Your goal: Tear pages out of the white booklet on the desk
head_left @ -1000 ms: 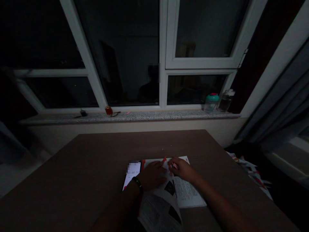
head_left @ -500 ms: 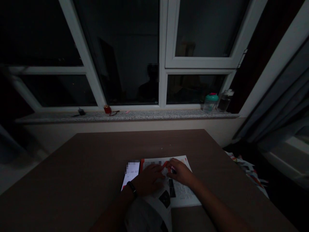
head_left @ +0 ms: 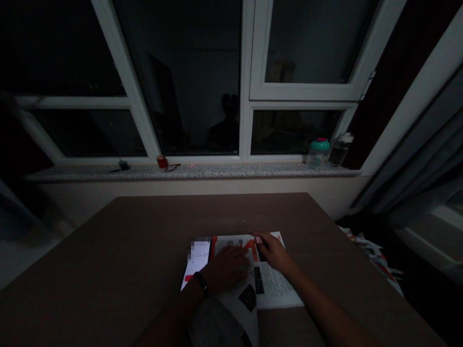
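left hand [head_left: 227, 268] flat on open magazine [head_left: 277, 289], right hand [head_left: 274, 251] pinching small pink piece [head_left: 258, 239], phone [head_left: 197, 264] beside

Phone [head_left: 193, 272] screen blurred out, magazine [head_left: 275, 289] partly under left hand [head_left: 226, 270], near pages seemingly cut off below.
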Available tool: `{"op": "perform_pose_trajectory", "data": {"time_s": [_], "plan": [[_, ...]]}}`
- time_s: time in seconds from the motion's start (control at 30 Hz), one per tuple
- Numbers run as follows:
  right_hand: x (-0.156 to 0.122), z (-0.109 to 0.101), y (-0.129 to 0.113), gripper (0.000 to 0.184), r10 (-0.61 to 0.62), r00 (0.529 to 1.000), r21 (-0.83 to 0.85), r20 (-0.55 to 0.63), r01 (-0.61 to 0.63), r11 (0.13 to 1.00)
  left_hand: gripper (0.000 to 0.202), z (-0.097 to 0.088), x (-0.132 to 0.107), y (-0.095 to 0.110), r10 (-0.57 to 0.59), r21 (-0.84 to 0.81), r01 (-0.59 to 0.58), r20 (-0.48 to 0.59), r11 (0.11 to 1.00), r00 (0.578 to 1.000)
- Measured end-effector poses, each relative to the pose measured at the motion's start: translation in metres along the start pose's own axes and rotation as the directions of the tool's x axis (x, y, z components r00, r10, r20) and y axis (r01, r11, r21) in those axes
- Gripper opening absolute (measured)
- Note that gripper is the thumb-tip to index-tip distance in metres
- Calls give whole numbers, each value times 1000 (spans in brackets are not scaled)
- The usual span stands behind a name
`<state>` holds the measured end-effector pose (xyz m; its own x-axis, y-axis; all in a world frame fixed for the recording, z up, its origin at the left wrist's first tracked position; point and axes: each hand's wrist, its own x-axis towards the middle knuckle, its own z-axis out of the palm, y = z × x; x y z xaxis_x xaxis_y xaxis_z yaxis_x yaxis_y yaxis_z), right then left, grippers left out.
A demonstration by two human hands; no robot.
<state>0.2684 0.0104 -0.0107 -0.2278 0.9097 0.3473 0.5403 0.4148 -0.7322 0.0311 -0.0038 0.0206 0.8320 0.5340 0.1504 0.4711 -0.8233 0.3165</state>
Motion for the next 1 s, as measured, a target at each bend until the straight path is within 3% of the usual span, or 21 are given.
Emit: {"op": "perform_pose_trajectory", "data": {"time_s": [0.1, 0.3, 0.47, 0.8, 1.0], "plan": [[-4, -2, 2, 41, 43, 999, 69, 3, -43, 997, 39, 1, 0, 1, 17, 45, -17, 7, 999, 1000], [-6, 1, -2, 28, 74, 997, 141, -9, -72, 987, 36, 5, 0, -1, 34, 91, -33, -7, 995, 999], [-9, 1, -9, 28, 26, 994, 112, 110, -38, 993, 39, 7, -1, -3, 40, 87, -39, -21, 995, 999], [-9, -1, -11, 37, -103, 979, -195, 176, 138, 971, 39, 6, 0, -2, 38, 79, -38, 0, 996, 999], [-1, 1, -9, 22, -142, 978, -321, 155, 186, 929, 39, 8, -1, -4, 30, 65, -29, -6, 997, 1000]]}}
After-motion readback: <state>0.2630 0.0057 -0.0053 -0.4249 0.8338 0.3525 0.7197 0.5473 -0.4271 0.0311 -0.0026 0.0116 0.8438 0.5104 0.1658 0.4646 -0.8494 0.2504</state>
